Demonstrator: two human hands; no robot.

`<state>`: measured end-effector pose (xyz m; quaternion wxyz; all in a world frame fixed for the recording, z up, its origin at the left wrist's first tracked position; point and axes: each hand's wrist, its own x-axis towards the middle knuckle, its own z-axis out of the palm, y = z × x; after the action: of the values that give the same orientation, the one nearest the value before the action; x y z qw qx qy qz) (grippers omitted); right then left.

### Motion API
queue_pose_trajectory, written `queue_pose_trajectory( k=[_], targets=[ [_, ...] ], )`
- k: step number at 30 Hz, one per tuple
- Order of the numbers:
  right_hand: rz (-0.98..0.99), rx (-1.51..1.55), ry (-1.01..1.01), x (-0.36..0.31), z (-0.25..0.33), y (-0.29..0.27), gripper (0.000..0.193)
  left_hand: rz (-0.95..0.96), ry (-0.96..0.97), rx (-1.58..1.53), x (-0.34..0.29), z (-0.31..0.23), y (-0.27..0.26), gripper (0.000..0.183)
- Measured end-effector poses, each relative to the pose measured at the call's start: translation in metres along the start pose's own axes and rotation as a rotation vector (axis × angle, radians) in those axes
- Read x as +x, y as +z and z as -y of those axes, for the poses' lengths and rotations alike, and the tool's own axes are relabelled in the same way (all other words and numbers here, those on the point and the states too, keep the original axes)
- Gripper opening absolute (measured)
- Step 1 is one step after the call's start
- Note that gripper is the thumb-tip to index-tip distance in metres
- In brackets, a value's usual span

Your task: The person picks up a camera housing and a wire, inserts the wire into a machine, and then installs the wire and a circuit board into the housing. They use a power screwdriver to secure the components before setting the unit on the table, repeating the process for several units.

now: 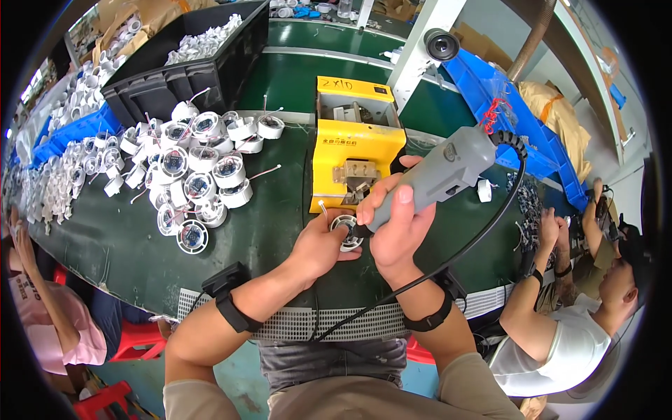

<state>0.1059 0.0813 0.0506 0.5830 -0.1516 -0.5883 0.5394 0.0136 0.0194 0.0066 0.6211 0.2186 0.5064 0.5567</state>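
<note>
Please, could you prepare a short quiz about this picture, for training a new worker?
1. True or false: the right hand holds the grey power tool.
2. Where is the pile of white parts, seen from the wearer, relative to the yellow machine? a) right of it b) inside it c) left of it
3. Which hand holds the round white part near the tool's tip?

Key: 1. True. 2. c. 3. The left hand.
</note>
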Motion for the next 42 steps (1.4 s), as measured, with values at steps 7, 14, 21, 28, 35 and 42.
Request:
queue_pose_trajectory(
  k=[7, 14, 21, 28, 35, 42],
  targets=[
    [0.007, -0.003, 0.002, -0.002, 0.001, -0.001, 0.043, -0.006, 0.001, 0.010, -0.002, -0.001, 0.002, 0.033],
    [0.036, 0.025, 0.015, -0.001, -0.003, 0.000, 0.041, -0.019, 0.006, 0.023, -0.005, -0.002, 0.002, 0.032],
    [0.109, 0.029, -0.051, 0.003, -0.007, -0.009, 0.043, 0.021, 0.008, 0.042, 0.003, -0.005, 0.006, 0.032],
    [0.126, 0.153, 0.124, -0.010, -0.014, -0.001, 0.039, 0.093, -0.007, 0.225, -0.003, -0.017, -0.011, 0.034],
    [-0.132, -0.767, -0.030, 0.056, 0.012, -0.123, 0.045, -0.232, 0.605, 1.182, -0.013, -0.073, -0.118, 0.031],
    [-0.278, -1.680, 0.221, 0.060, -0.037, -0.263, 0.045, -1.058, 0.604, 1.800, -0.016, -0.083, -0.137, 0.072]
  ],
)
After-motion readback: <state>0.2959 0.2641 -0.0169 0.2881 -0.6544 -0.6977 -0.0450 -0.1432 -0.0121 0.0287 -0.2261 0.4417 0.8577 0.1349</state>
